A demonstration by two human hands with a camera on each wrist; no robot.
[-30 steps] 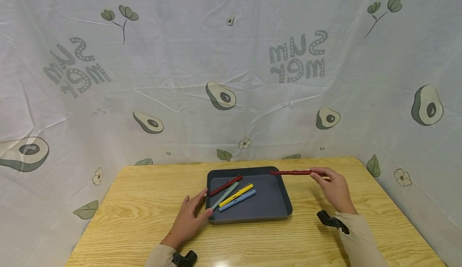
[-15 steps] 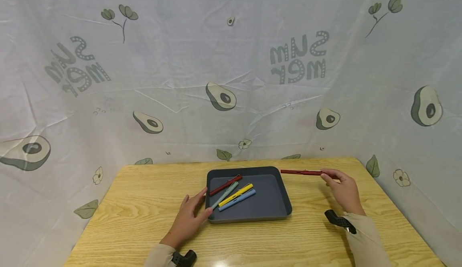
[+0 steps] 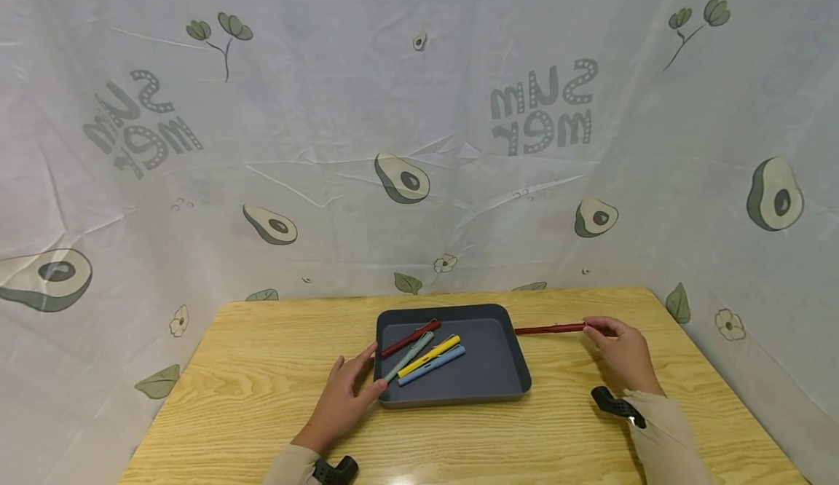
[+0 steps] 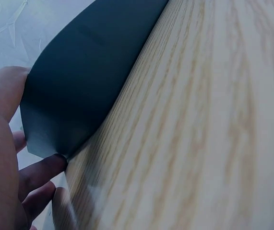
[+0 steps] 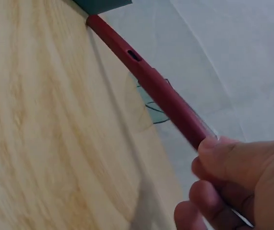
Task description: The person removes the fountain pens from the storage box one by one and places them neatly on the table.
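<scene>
My right hand (image 3: 625, 354) pinches a dark red pen (image 3: 549, 329) at its clip end, between thumb and fingers. The pen lies nearly level just right of the dark grey tray (image 3: 498, 395), its free end close to the tray's side. A slot shows in the barrel of this pen (image 5: 151, 86) in the right wrist view. My left hand (image 3: 342, 401) holds the tray's left end, thumb at the rim and fingers along the outer wall (image 4: 74, 86). Inside lie another red pen (image 3: 411, 338), a grey-green pen (image 3: 411, 355), a yellow pen (image 3: 429, 356) and a blue pen (image 3: 432, 365).
The tray stands on a light wooden table (image 3: 262, 376) towards its back edge. Behind and at both sides hangs a pale curtain (image 3: 328, 106) printed with avocados and leaves. A black strap device (image 3: 616, 405) sits on the right wrist, another device (image 3: 336, 470) on the left.
My right hand has carried the red pen rightwards from over the tray to beside it, then lowered it towards the table. The left hand and tray have stayed in place.
</scene>
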